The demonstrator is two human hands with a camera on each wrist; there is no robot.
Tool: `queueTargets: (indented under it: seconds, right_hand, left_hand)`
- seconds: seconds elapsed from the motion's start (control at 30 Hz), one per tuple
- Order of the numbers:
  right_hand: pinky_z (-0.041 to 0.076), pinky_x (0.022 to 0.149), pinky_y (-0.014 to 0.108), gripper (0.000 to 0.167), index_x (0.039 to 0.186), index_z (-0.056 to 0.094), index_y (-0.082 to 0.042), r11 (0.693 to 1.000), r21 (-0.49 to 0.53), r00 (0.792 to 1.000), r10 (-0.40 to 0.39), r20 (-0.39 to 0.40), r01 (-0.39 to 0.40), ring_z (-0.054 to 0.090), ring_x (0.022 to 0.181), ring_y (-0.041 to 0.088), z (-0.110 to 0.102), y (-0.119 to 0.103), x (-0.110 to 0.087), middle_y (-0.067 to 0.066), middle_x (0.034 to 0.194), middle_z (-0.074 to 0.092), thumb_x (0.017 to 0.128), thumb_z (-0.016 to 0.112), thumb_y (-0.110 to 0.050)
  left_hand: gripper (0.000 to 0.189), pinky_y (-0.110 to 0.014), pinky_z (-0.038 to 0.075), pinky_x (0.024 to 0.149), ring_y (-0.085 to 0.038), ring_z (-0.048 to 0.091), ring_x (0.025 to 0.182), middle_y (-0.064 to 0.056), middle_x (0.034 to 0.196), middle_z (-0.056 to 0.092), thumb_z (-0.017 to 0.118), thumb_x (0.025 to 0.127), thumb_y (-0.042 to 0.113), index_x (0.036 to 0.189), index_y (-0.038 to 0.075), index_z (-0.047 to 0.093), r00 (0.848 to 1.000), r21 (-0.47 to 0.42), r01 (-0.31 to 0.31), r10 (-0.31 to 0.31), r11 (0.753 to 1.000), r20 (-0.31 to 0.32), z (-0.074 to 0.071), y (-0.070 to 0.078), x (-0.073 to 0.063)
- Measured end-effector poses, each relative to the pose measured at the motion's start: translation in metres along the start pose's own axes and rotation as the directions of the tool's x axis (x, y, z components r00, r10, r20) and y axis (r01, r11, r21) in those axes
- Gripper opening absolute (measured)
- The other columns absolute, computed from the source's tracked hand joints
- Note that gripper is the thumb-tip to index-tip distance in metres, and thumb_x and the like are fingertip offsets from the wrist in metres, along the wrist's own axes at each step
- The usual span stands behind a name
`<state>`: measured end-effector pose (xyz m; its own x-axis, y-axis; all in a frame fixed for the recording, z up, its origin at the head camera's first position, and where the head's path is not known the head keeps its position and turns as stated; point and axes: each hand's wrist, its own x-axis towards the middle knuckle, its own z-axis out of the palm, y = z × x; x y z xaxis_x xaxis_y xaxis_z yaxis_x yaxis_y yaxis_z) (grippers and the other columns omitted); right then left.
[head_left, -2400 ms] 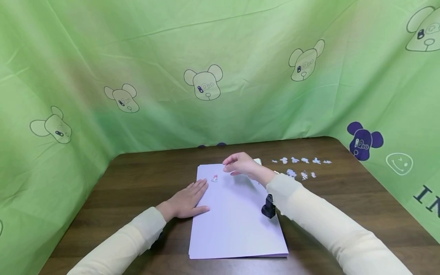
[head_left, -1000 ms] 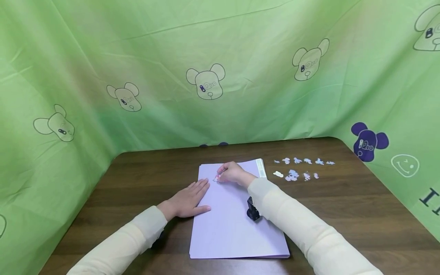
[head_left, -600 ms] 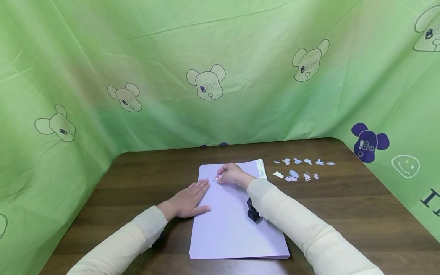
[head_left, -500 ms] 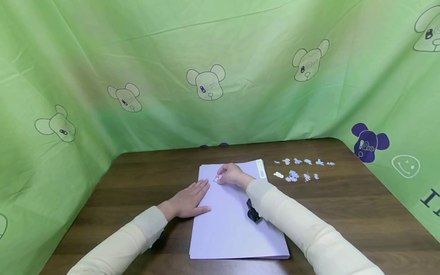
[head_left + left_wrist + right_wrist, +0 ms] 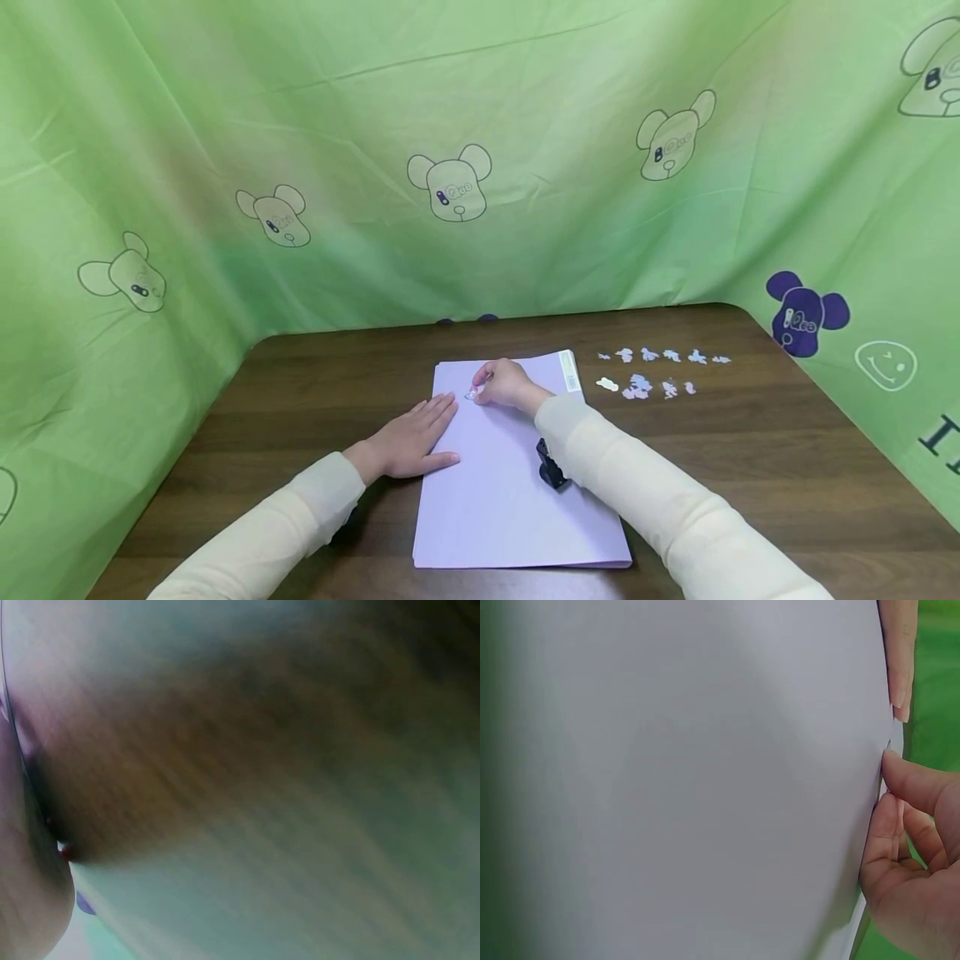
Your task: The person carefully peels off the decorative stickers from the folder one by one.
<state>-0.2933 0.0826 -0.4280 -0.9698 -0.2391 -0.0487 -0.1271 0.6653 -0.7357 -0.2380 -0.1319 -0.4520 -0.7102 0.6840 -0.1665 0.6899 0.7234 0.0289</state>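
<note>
A white sheet-like pad [image 5: 517, 492] lies on the brown table, its long side running away from me. My left hand [image 5: 408, 439] rests flat across its left edge, fingers and thumb straight. My right hand [image 5: 506, 385] is low over the pad's upper left, thumb and index finger bent together at a small sticker-like cutout [image 5: 472, 392] with a dark outline and pinkish colour. The fingers partly hide this cutout. In the right wrist view, the right thumb [image 5: 915, 780] and index finger meet close to the pad's surface. The left wrist view is mostly blurred sleeve and skin.
Right of the pad, two rows of small pale blue and pink cutouts [image 5: 637, 387] lie on the table [image 5: 750, 467], with a plain white cutout [image 5: 607, 384] nearest the pad. A barcode label [image 5: 570, 371] marks its top right corner. A green printed curtain [image 5: 525, 250] surrounds the table.
From above the pad's top, my right hand has come down and left onto the cutout. It has stayed almost still over the last second. The left hand has kept its place.
</note>
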Motion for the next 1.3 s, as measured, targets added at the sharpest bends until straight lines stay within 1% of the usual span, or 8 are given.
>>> queueTargets:
  seconds: [0.2, 0.47, 0.7, 0.93, 1.13, 1.3]
  right_hand:
    - [0.045, 0.080, 0.034, 0.022, 0.092, 0.074, -0.005, 0.999, -0.046, 1.000, -0.024, -0.010, 0.024, 0.055, 0.076, 0.017, 0.0012, -0.0007, -0.0011, 0.001, 0.080, 0.064, 0.072, 0.081, -0.004]
    - [0.045, 0.079, 0.033, 0.021, 0.091, 0.074, -0.006, 0.998, -0.059, 0.999, -0.035, -0.018, 0.034, 0.054, 0.075, 0.017, 0.0023, 0.0023, 0.0010, 0.001, 0.077, 0.063, 0.071, 0.082, -0.005]
    - [0.045, 0.081, 0.034, 0.021, 0.090, 0.074, -0.007, 0.997, -0.068, 0.999, -0.039, -0.016, 0.037, 0.054, 0.077, 0.017, 0.0024, 0.0026, 0.0012, 0.001, 0.078, 0.063, 0.071, 0.082, -0.006]
    - [0.044, 0.082, 0.035, 0.021, 0.091, 0.073, -0.007, 0.998, -0.059, 1.000, -0.030, -0.007, 0.030, 0.054, 0.077, 0.018, 0.0030, 0.0034, 0.0019, 0.001, 0.079, 0.062, 0.072, 0.082, -0.006]
    - [0.044, 0.083, 0.036, 0.021, 0.090, 0.072, -0.006, 0.996, -0.079, 0.999, -0.043, -0.002, 0.042, 0.055, 0.079, 0.018, 0.0021, 0.0017, 0.0009, 0.002, 0.081, 0.063, 0.071, 0.082, -0.006]
    - [0.044, 0.083, 0.035, 0.021, 0.090, 0.072, -0.006, 0.995, -0.089, 0.999, -0.042, 0.008, 0.042, 0.054, 0.077, 0.018, 0.0018, 0.0016, 0.0012, 0.002, 0.080, 0.062, 0.072, 0.082, -0.006]
  left_hand:
    - [0.088, -0.038, 0.013, 0.116, -0.022, 0.005, 0.147, -0.011, 0.162, 0.007, 0.029, 0.096, 0.067, 0.155, 0.004, 0.013, 1.000, 0.003, 0.002, -0.002, 1.000, 0.004, 0.0011, 0.0002, 0.0006]
    - [0.087, -0.038, 0.013, 0.117, -0.022, 0.005, 0.147, -0.011, 0.162, 0.007, 0.031, 0.097, 0.066, 0.155, 0.004, 0.013, 1.000, -0.003, 0.001, -0.001, 1.000, -0.001, 0.0007, 0.0010, 0.0004]
    - [0.087, -0.038, 0.012, 0.117, -0.022, 0.005, 0.147, -0.011, 0.162, 0.007, 0.031, 0.097, 0.066, 0.155, 0.004, 0.013, 1.000, -0.005, -0.001, 0.001, 1.000, -0.003, 0.0009, 0.0013, -0.0001]
    - [0.087, -0.039, 0.013, 0.117, -0.022, 0.005, 0.147, -0.011, 0.162, 0.008, 0.031, 0.097, 0.066, 0.155, 0.004, 0.014, 1.000, -0.006, -0.001, 0.001, 1.000, -0.004, 0.0015, 0.0010, 0.0001]
    - [0.087, -0.038, 0.012, 0.117, -0.021, 0.004, 0.147, -0.010, 0.162, 0.008, 0.030, 0.097, 0.066, 0.155, 0.004, 0.013, 1.000, 0.000, 0.001, -0.001, 1.000, -0.002, 0.0021, 0.0003, -0.0001]
    - [0.087, -0.038, 0.013, 0.117, -0.022, 0.005, 0.147, -0.010, 0.162, 0.008, 0.030, 0.097, 0.067, 0.155, 0.004, 0.013, 1.000, -0.003, -0.001, 0.001, 1.000, -0.007, 0.0026, -0.0003, 0.0003]
